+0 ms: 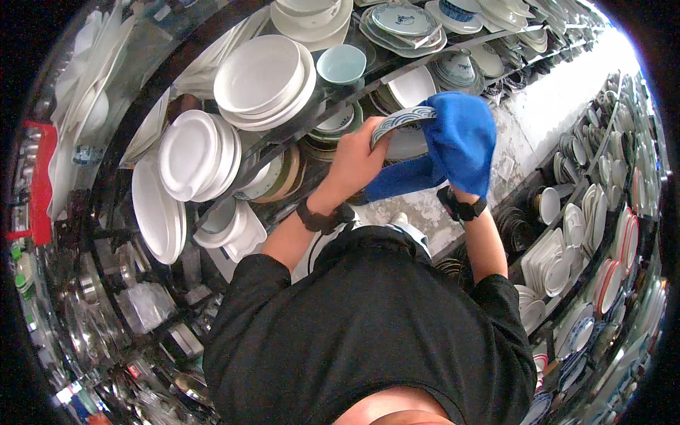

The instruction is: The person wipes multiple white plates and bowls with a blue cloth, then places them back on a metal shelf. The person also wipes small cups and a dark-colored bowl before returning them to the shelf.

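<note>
A plate with a blue wave-patterned rim (406, 118) is tilted up in front of me, gripped at its left edge by my left hand (357, 159). A blue cloth (461, 141) covers the plate's right side and hangs down below it. Most of my right hand (463, 193) is hidden under this cloth; only the part near the wrist shows, and the hidden fingers press the cloth around the plate's right edge. Just left of my left hand, stacked plates (333, 123) lie on a lower shelf.
White bowls and plates (257, 74) are stacked on the left shelf, near a pale blue bowl (341, 64). More plates (547, 265) line the right-hand shelves. Between the shelves runs a worn floor (518, 125). Wrapped items and metalware (146, 308) lie at lower left.
</note>
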`<state>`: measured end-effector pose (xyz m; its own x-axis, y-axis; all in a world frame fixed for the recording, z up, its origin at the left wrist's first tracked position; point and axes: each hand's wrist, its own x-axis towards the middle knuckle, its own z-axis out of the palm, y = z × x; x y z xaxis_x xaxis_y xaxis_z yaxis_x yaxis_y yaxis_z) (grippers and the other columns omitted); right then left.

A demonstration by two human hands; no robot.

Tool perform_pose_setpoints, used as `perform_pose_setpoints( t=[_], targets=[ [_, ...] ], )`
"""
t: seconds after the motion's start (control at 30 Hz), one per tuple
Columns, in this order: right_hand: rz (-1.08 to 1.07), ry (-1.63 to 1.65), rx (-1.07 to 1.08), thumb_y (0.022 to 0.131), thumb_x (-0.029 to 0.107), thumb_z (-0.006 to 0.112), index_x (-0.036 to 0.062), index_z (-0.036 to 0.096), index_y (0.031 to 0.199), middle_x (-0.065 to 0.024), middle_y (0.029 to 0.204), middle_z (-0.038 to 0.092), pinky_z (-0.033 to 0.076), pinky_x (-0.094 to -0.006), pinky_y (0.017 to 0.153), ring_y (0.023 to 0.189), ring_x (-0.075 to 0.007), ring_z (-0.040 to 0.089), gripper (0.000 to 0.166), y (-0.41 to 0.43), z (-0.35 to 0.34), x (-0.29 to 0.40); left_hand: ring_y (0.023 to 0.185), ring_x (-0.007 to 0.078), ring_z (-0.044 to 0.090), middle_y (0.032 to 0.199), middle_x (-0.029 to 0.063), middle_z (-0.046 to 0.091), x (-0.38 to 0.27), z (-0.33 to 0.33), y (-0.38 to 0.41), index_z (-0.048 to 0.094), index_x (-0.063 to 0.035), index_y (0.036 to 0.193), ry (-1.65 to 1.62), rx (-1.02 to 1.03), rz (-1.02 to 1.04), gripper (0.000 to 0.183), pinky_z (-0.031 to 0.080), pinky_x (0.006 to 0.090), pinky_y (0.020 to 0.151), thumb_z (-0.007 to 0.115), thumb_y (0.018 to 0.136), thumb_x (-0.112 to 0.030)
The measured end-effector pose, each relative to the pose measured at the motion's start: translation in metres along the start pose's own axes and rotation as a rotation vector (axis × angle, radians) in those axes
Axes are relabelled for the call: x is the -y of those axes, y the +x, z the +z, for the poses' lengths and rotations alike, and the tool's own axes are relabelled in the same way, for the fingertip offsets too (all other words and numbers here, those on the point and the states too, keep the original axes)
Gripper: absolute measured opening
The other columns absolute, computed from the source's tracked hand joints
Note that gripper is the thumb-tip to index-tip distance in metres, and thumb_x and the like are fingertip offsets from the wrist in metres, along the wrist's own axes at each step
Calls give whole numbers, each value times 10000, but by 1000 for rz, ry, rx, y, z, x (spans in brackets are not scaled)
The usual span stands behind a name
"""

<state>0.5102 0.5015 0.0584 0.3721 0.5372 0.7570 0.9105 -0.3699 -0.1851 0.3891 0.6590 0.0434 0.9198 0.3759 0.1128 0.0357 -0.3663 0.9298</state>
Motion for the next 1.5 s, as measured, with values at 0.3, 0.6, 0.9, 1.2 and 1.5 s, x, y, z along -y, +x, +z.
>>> perform_pose_setpoints(
  t=[0.3, 0.6, 0.9, 1.2, 1.5],
  targets=[
    [911, 614, 34, 910, 198, 574, -3, 541, 1136, -153, 1121, 589, 440, -360, 879, 1017, -281, 566, 304, -88, 78, 8, 709, 139, 636, 929, 103, 634, 45, 32, 9, 508, 40, 1097, -579, -53, -102, 219, 573, 289, 588, 523, 940, -112],
    [441, 391, 38, 875, 109, 582, 1, 599, 922, -177, 953, 608, 442, -409, 826, 907, -329, 577, 118, -34, 66, -71, 506, 160, 622, 726, 132, 633, 34, 47, 61, 389, 35, 1213, -328, 74, -278, 406, 506, 273, 438, 567, 875, -103],
    [634, 641, 128, 869, 173, 604, 38, 638, 926, -153, 902, 639, 474, -413, 761, 854, -333, 609, 150, -47, 60, -161, 474, 175, 598, 694, 128, 615, 51, 58, 192, 252, -57, 1340, -496, -146, -264, 513, 471, 261, 387, 472, 877, -51],
    [574, 541, 271, 860, 182, 593, 64, 645, 945, -166, 980, 628, 441, -439, 841, 944, -377, 563, 154, -85, 38, -236, 582, 185, 652, 760, 134, 666, 72, 54, 335, 549, -8, 1033, -368, -220, -463, 216, 523, 249, 468, 565, 869, -148],
    [678, 448, 314, 860, 198, 595, 61, 637, 925, -167, 908, 622, 454, -438, 757, 875, -367, 584, 158, -100, 24, -272, 583, 183, 652, 749, 138, 664, 92, 63, 363, 578, 7, 1004, -398, -177, -475, 217, 535, 251, 493, 583, 863, -158]
  ],
)
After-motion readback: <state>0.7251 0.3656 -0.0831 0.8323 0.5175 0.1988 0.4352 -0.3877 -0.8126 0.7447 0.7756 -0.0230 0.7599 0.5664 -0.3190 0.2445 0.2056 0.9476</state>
